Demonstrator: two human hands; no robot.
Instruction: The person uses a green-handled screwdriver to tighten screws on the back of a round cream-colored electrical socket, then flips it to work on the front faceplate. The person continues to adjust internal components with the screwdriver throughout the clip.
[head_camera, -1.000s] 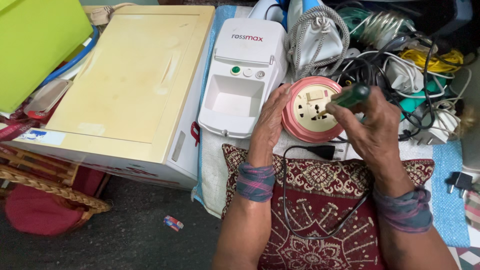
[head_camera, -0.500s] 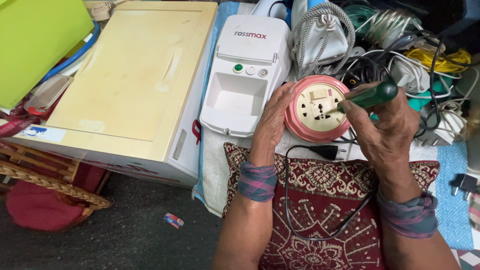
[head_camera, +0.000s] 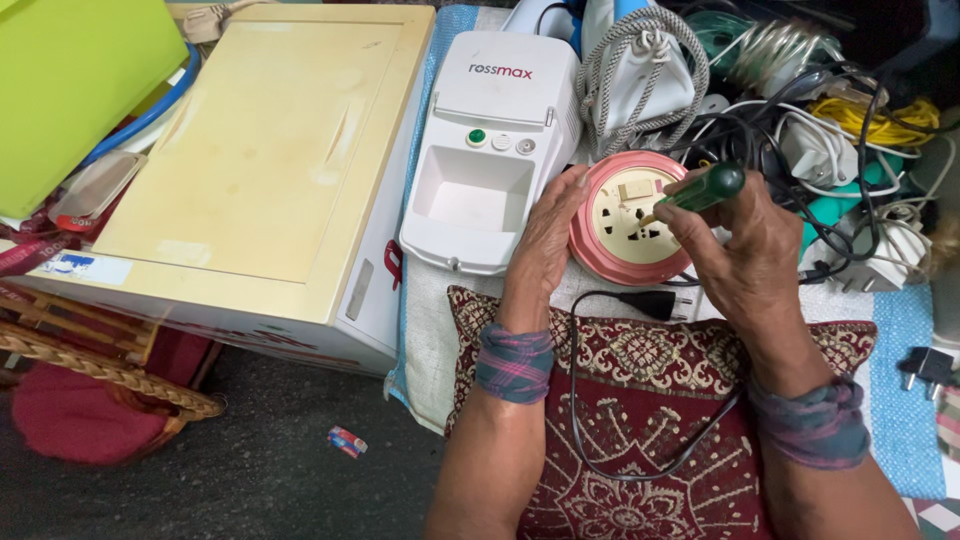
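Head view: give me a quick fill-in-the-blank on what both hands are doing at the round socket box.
1. The right hand holds a screwdriver with a ____ handle.
2. The left hand rests on the ____ edge of the round pink socket box.
3. The black plug lies on the patterned ____.

Missing words: green; left; cushion

Your left hand (head_camera: 545, 235) covers the left rim of the round pink socket reel (head_camera: 628, 222), and your right hand (head_camera: 735, 245) hides its right side. The tip of the green-handled screwdriver (head_camera: 700, 190) is too small for you to tell whether it touches the reel's cream face. At the upper right of the frame, the tangle of cables (head_camera: 800, 110) runs off the top edge. The green panel (head_camera: 70, 90) at upper left is cut by the left edge. Both your forearms leave the bottom edge.
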